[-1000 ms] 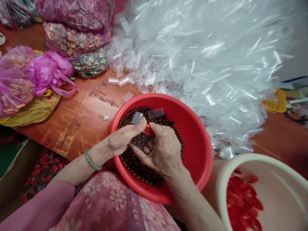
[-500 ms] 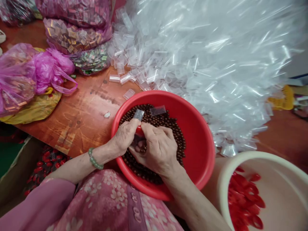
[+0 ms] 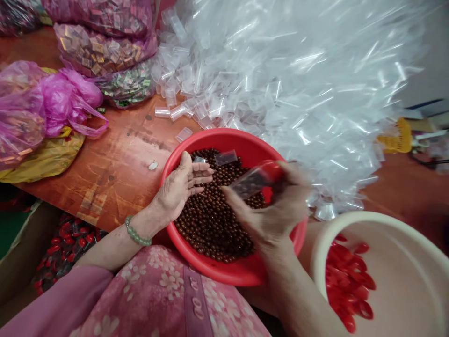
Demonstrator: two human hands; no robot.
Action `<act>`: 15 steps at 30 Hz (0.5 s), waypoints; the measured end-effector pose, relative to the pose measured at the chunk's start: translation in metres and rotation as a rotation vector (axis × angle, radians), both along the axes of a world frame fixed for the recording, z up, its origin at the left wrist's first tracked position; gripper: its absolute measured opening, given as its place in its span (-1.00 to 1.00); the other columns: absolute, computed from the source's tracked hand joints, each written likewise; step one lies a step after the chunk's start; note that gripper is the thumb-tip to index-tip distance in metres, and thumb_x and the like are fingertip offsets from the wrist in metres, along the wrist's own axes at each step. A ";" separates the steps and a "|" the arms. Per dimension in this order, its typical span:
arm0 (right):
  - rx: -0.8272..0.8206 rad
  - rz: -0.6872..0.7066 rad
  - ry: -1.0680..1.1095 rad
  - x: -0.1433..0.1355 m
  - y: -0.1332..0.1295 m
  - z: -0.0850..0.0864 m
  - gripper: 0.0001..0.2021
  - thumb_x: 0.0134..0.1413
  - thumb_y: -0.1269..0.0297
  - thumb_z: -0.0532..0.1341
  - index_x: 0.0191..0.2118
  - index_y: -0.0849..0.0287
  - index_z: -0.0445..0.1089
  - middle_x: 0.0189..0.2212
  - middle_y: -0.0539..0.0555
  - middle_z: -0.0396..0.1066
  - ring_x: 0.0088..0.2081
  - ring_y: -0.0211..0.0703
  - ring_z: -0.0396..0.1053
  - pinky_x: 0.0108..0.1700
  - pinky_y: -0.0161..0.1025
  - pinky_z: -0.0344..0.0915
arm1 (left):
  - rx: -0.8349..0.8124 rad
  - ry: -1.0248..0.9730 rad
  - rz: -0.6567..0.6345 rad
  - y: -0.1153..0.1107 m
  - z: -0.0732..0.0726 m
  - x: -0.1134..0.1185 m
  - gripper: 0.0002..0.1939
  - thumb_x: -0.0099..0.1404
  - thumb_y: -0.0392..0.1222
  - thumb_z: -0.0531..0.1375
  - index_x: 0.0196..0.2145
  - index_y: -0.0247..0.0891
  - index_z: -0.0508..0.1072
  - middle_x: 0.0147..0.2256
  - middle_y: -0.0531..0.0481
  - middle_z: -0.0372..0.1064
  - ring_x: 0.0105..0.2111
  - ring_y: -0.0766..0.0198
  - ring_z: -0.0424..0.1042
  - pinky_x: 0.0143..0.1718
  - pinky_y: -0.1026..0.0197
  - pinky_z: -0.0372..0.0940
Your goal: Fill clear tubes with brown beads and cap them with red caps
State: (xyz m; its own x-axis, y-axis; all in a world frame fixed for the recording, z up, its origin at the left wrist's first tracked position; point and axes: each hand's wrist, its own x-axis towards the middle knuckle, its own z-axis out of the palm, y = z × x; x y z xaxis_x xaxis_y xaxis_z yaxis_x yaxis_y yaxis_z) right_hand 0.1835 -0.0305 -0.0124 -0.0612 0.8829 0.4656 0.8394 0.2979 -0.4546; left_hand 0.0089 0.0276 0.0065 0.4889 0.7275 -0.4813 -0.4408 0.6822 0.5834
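Reddish tabletop [image 3: 128,157] | left hand [image 3: 173,192]: spread, above brown beads [image 3: 217,229] | right hand [image 3: 280,215], blurred: pinching clear container [image 3: 245,183] | advisable: level grip, red cap [image 3: 272,169] seated flush

My right hand [image 3: 271,206] holds a clear case [image 3: 250,181] with a red end above the right part of the red basin [image 3: 296,243], blurred. My left hand [image 3: 178,187] is open and empty over the basin's left side, fingers spread above the brown beads [image 3: 213,224]. Two clear pieces [image 3: 225,157] lie on the beads. Beyond the basin, clear tubes [image 3: 298,79] are heaped on the table [image 3: 122,154]; red caps [image 3: 349,278] sit in the cream tub [image 3: 403,271] to my right.
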 end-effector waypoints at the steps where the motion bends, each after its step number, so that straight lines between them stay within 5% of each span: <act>1: 0.029 0.022 -0.065 -0.001 0.001 0.000 -0.42 0.02 0.12 0.33 0.13 0.10 0.17 -0.12 0.23 0.44 -0.11 0.17 0.44 -0.12 0.11 0.38 | 0.002 0.001 -0.010 0.000 -0.001 0.000 -0.41 0.38 0.28 -0.05 -0.22 -0.31 0.48 -0.18 -0.10 0.51 -0.15 0.24 0.46 -0.10 0.22 0.24; 4: 0.092 0.035 -0.195 -0.005 0.005 0.003 -0.36 -0.01 0.07 0.34 0.16 0.12 0.16 -0.12 0.23 0.44 -0.15 0.11 0.47 -0.17 0.02 0.42 | 0.007 0.000 -0.076 -0.001 -0.003 0.001 -0.43 0.37 0.27 0.00 -0.21 -0.32 0.48 -0.21 -0.10 0.51 -0.20 0.26 0.46 -0.11 0.22 0.23; 15: -0.025 0.144 -0.079 -0.013 0.008 0.003 -0.28 0.06 -0.01 0.28 0.27 0.15 0.07 -0.01 0.29 0.43 -0.05 0.17 0.46 -0.07 0.06 0.42 | 0.056 -0.056 -0.346 -0.002 -0.002 0.000 -0.35 0.41 0.26 -0.11 -0.05 -0.32 0.51 -0.25 -0.17 0.55 -0.27 0.18 0.53 -0.17 0.17 0.34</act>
